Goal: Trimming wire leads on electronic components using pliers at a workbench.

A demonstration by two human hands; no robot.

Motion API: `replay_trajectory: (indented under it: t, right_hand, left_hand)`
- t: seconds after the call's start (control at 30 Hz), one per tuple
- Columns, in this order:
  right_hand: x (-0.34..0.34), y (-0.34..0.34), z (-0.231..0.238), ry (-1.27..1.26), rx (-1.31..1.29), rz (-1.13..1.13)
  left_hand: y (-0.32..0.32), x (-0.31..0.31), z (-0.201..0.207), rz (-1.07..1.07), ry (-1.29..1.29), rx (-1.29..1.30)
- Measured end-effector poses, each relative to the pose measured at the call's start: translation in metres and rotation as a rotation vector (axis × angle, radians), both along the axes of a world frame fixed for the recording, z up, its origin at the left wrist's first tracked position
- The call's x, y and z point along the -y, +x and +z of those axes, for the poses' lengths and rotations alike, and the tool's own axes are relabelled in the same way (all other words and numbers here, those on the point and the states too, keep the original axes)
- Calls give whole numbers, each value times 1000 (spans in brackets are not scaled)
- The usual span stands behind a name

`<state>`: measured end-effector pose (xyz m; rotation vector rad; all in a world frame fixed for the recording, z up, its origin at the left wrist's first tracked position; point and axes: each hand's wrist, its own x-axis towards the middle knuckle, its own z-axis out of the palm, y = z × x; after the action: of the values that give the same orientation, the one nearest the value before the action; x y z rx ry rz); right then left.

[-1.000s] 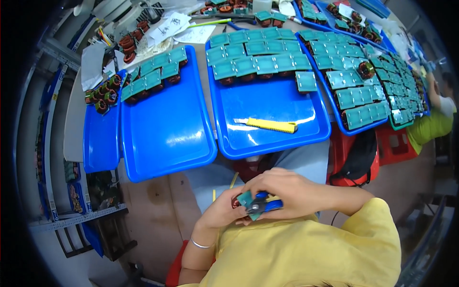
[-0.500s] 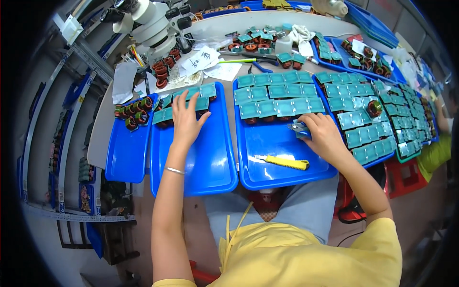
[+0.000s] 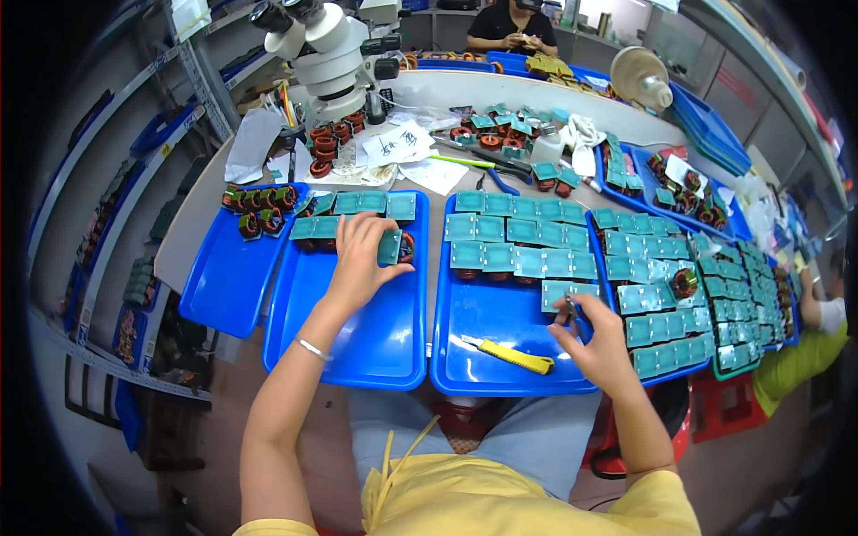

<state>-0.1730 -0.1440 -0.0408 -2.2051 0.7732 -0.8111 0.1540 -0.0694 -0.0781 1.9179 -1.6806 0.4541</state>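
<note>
My left hand (image 3: pixel 360 261) is over the left-centre blue tray (image 3: pixel 349 353), its fingers and thumb curled round a green circuit board (image 3: pixel 389 247) with a red-brown wire coil beneath it. Rows of similar boards (image 3: pixel 360 203) lie behind it. Over the right-centre blue tray (image 3: pixel 483 381), my right hand (image 3: pixel 594 339) is closed on small pliers (image 3: pixel 572 308), mostly hidden by the fingers. Touching or just beside their tip is a single green board (image 3: pixel 556 293), in front of several full rows (image 3: pixel 518 232). A yellow utility knife (image 3: pixel 514 356) lies in this tray.
At the far left is a narrow blue tray (image 3: pixel 223 286) with bare coils. More filled trays (image 3: pixel 666 357) stand at the right. Behind are a microscope (image 3: pixel 331 58), papers (image 3: pixel 398 143) and blue-handled pliers (image 3: pixel 500 181). Other people sit across the bench and at the right.
My left hand now grips a board with its coil. My right hand has moved nearer with the pliers, and a single board now shows in front of the rows. The view has shifted.
</note>
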Motion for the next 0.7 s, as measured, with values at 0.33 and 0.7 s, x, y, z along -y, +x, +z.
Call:
replay_trajectory:
  t: [0.33, 0.7]
  right_hand:
    - [-45, 39, 25, 939, 379, 282]
    - [-86, 33, 5, 713, 783, 390]
  left_hand:
    - [-101, -53, 77, -706, 98, -622]
    - [-174, -102, 31, -614, -339, -1638]
